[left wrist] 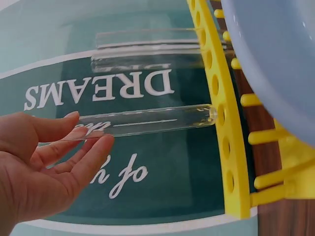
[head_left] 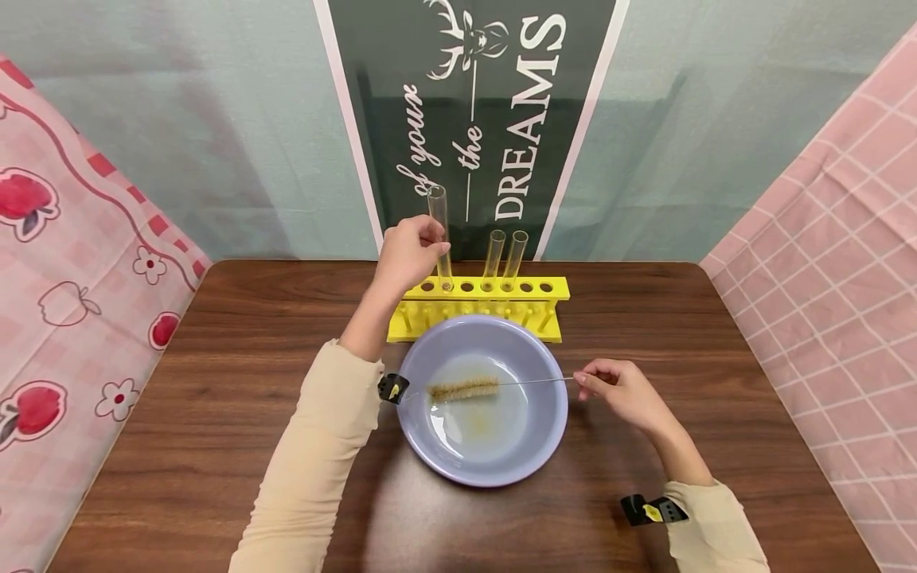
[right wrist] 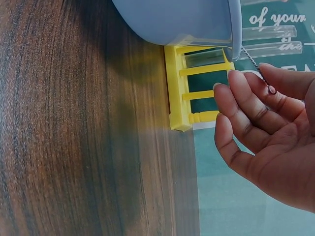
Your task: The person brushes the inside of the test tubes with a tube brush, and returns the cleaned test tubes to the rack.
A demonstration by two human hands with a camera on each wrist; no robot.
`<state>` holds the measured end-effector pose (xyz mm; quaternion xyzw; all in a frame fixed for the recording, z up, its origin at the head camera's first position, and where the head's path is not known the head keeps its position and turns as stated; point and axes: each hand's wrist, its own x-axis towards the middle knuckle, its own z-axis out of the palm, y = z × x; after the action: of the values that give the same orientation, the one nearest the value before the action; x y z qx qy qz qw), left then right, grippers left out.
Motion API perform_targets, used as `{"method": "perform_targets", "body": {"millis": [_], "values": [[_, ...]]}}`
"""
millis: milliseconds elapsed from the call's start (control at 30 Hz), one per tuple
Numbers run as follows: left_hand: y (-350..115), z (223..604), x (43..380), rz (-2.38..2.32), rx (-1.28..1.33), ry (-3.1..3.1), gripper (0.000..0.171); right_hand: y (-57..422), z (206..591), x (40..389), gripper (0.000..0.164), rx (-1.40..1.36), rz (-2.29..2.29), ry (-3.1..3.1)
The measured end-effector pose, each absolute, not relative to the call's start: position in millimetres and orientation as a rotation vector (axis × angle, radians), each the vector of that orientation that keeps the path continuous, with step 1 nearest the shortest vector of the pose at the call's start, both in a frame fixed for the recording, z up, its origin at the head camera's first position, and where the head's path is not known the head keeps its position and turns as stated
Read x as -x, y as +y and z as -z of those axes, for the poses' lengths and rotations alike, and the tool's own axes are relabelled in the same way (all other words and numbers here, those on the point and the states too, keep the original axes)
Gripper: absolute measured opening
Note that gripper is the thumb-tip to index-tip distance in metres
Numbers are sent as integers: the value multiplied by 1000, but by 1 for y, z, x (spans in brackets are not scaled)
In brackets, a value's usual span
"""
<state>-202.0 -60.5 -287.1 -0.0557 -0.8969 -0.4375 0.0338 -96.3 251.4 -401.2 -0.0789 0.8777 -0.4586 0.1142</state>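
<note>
My left hand (head_left: 410,253) pinches a clear glass test tube (head_left: 438,205) between thumb and fingers. The tube stands upright over the yellow test tube rack (head_left: 557,291); in the left wrist view its rounded bottom (left wrist: 209,114) is right at a hole in the top bar. Between thumb and forefinger, my right hand (head_left: 622,390) pinches the thin wire handle (head_left: 537,382) of a test tube brush. The tan bristles (head_left: 462,389) lie over the lavender basin (head_left: 481,477), which holds cloudy liquid. The right wrist view shows the handle's looped end (right wrist: 272,90) at the fingers.
Two more test tubes (head_left: 514,253) stand side by side in the rack, right of the held one. The basin sits directly in front of the rack on the brown wooden table (head_left: 272,446). A printed cloth (head_left: 473,95) hangs behind the rack.
</note>
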Motion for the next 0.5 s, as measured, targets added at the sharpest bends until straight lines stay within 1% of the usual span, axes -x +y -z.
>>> {"method": "perform_targets", "body": {"millis": [267, 500], "values": [[-84, 285, 189, 1282, 181, -2825, 14, 251, 399, 96, 20, 250, 1338, 2602], [-107, 296, 175, 1176, 187, -2881, 12, 252, 400, 96, 21, 256, 1330, 2609]]}}
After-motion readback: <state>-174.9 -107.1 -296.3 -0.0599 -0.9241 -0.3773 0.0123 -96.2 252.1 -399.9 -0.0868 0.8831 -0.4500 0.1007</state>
